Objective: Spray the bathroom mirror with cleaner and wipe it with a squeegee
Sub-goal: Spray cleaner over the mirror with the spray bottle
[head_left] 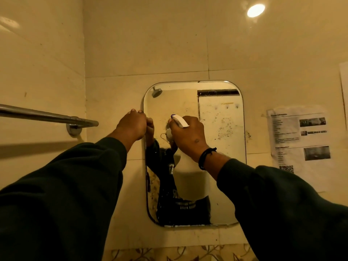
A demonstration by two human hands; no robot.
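Head view, looking forward at a tiled bathroom wall. A rounded-corner mirror hangs upright on the wall, its glass speckled with dark spots across the upper right part; the reflection shows a shower head at the upper left and the person's dark clothing lower down.

The right hand is raised in front of the upper middle of the mirror; its fingers are curled round the white head of a spray bottle, whose purple nozzle tip points up and to the left, close to the glass; the pale body of the bottle hangs below the hand, in front of the lower middle of the mirror; a dark cord bracelet circles the right wrist.

The left hand is at the left edge of the mirror, fingers bent over that edge and apparently touching it; whether they grip the edge or merely rest on it cannot be told. Both arms wear dark sleeves.

To the left, a metal towel rail projects from the side wall on a round mount; to the right, printed paper sheets are fixed to the tiles, text too blurred to read; a bright round light patch shines on the tiles at the upper right; a patterned tile strip runs along the bottom.
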